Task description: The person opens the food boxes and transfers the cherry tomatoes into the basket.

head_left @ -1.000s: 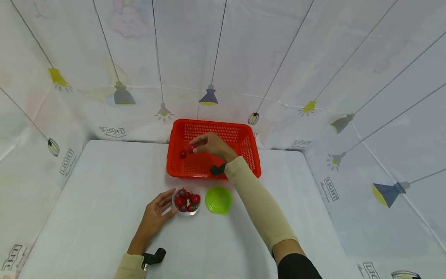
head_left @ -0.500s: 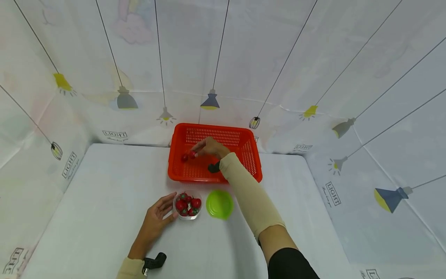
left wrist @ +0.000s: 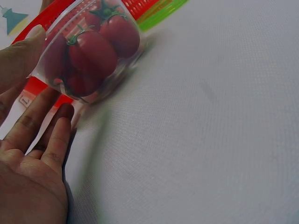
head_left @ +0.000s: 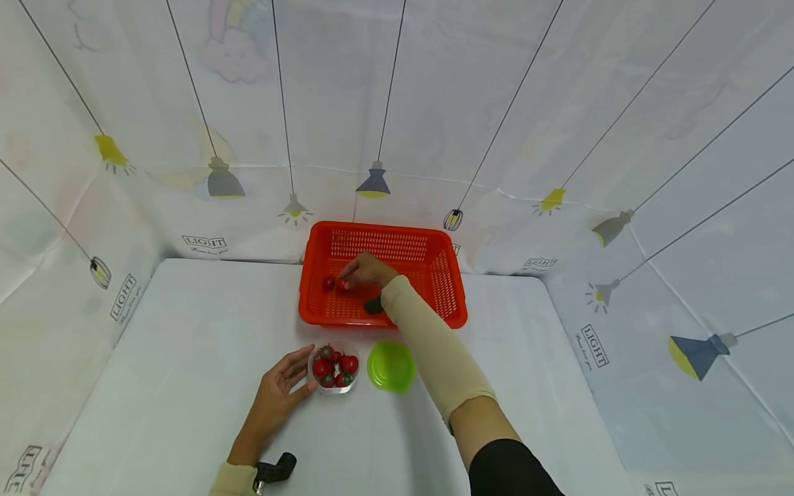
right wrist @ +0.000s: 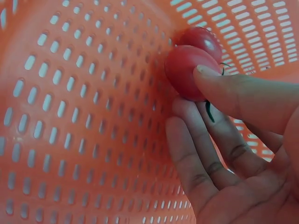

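Note:
In the red basket, my right hand pinches a cherry tomato between thumb and fingers, low over the basket's holed floor. A green stem hangs from that tomato. Another cherry tomato lies just behind it, also in the basket. My left hand rests at the left side of a clear plastic box of cherry tomatoes. Its thumb touches the box, and its other fingers lie fairly straight beside it.
A bright green round dish or lid lies to the right of the clear box, in front of the basket. All stand on a white table. A white backdrop printed with lamps rises behind and at the sides.
My right hand has come down and slightly toward me in the basket with the cherry tomato, lowering it beside the other one. My left hand stays at the clear box.

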A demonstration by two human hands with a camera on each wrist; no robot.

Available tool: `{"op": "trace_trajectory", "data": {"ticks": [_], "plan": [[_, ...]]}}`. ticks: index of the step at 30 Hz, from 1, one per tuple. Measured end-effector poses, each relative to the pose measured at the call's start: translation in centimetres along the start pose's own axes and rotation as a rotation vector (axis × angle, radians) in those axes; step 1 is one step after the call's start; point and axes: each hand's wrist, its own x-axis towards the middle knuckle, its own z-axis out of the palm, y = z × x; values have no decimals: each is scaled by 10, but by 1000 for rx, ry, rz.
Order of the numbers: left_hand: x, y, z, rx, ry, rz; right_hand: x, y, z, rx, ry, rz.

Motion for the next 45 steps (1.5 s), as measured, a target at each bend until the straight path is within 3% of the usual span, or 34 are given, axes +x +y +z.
{"op": "trace_trajectory", "data": {"ticks": [11,19,26,34,39,45], "plan": [[0,-4,2,3,-7,11,-1,-5,10,-118,78,88],[0,-6,2,22,-24,36,-10,-15,8,-241,199,61],[-1,-4,1,19,-18,22,-25,-35,5,-193,328,21],[-1,-2,-1,46,-4,23,-65,-59,10,-186,416,-136],[0,-1,0,51,13,2,-102,-73,15,-169,483,-261],[0,0,0,47,13,-2,-146,-78,27,-90,515,-332]]}}
